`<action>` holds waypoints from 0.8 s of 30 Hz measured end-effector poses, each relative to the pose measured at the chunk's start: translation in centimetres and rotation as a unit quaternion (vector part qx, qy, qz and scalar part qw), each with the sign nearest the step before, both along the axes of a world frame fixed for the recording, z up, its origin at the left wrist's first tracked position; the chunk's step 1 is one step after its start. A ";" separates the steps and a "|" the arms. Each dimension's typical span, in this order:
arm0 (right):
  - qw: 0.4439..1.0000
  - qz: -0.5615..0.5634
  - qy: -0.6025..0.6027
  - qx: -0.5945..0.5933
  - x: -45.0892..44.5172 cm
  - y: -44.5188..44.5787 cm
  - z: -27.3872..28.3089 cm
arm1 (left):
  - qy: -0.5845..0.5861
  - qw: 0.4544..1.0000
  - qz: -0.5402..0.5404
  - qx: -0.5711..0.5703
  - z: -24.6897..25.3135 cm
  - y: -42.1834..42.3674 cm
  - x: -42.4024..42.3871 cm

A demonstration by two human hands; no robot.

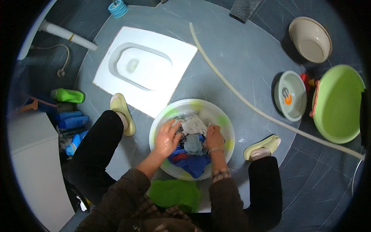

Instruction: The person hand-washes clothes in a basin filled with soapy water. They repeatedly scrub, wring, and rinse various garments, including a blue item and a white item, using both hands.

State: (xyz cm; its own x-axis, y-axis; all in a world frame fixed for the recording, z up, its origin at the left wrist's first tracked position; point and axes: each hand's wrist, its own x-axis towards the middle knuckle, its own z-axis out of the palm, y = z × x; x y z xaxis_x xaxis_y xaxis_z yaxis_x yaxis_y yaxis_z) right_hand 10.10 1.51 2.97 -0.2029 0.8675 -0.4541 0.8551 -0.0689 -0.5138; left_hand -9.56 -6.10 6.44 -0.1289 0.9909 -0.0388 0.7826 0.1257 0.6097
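Note:
A wide plastic basin point(192, 102), pale with green and yellow patches, stands on the floor between my feet. In it lie a white cloth point(194, 125), a grey-blue cloth point(193, 144), a dark patterned cloth and a blue garment point(193, 166) with a red patch. My left hand point(167, 139), wet, rests over the left side of the pile with its fingers spread beside the patterned cloth. At the right side of the pile, my right hand point(214, 137) has its fingers curled at the edge of the white cloth; whether it grips the fabric is hidden.
Beyond the basin is a white squat toilet point(179, 61) set in the floor. A pale hose point(240, 97) curves across to the right, near a small basin point(290, 95), a beige basin point(311, 39) and a large green basin point(337, 104). Bottles point(69, 95) stand at left beside a white cabinet point(37, 162).

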 end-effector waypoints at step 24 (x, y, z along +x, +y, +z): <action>0.992 0.102 -0.028 0.072 -3.5 2.6 -2.0 | 0.093 0.908 -0.175 -0.369 -1.8 9.3 0.8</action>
State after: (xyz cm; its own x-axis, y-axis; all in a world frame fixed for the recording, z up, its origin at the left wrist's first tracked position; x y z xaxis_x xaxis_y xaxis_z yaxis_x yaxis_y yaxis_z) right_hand 6.60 4.13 0.96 -0.3598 0.8676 -0.3433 0.8709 0.1802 -0.4571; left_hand -8.76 3.18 4.68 0.1167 0.6854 -0.7187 0.9338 0.1707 0.3144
